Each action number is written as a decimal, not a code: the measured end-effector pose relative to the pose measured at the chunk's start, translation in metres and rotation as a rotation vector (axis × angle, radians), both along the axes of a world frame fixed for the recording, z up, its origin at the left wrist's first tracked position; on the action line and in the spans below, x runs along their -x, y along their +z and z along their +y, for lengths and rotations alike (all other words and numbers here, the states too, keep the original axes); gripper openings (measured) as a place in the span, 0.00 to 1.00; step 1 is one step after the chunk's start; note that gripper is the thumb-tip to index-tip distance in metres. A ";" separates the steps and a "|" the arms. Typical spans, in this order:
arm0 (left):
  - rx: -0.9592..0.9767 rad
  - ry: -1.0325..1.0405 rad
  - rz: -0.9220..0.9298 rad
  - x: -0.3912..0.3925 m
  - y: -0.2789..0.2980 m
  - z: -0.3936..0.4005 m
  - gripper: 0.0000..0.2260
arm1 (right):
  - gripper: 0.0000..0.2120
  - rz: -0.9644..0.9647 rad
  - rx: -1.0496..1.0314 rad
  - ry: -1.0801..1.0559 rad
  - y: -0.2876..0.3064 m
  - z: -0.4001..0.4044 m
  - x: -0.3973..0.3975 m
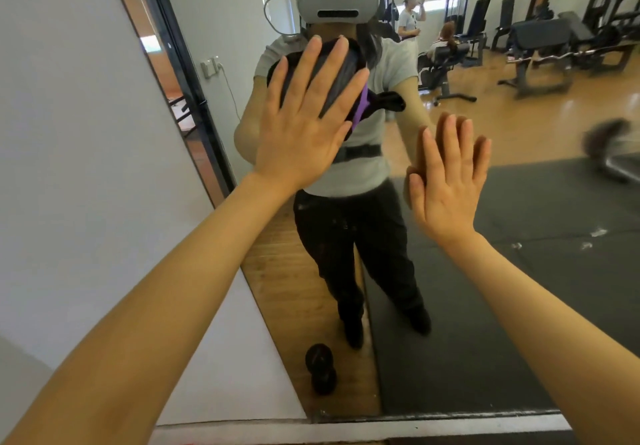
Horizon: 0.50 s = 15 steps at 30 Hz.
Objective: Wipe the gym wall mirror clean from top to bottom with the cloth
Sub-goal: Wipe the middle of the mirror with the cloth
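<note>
The left hand [304,122] lies flat with fingers spread wide, pressing a dark cloth [332,74] on the mirror [519,202] — up near the top. The right hand [446,181] is flat too, holding nothing, its fingertips touching the glass just beside — lower down

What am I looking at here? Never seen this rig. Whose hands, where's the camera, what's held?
No robot: one camera worn on a person's head, looking forward and down. The mirror reflects that person and the gym behind. The left hand presses a dark cloth flat against the glass with straight fingers. The right hand lies open and flat at the glass, holding nothing. A dark dumbbell appears in the reflection near the mirror's bottom edge.
</note>
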<state>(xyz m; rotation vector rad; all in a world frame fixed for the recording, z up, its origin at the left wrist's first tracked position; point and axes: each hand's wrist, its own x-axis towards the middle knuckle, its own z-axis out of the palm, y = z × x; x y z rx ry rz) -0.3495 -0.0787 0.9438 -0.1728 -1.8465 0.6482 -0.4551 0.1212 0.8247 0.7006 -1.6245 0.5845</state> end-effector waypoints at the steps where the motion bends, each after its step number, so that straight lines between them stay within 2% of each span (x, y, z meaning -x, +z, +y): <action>1: 0.004 0.000 -0.003 0.000 -0.001 -0.001 0.25 | 0.26 0.019 0.002 -0.018 -0.001 -0.001 0.002; 6: 0.108 -0.055 -0.066 -0.004 -0.032 -0.002 0.22 | 0.26 0.057 0.017 -0.049 -0.004 -0.004 0.006; 10: 0.253 -0.063 -0.155 -0.006 -0.097 -0.007 0.25 | 0.27 0.053 0.017 -0.062 -0.004 -0.003 0.006; 15: 0.409 0.010 -0.370 -0.025 -0.171 -0.022 0.29 | 0.26 0.051 0.008 -0.070 -0.005 -0.003 0.006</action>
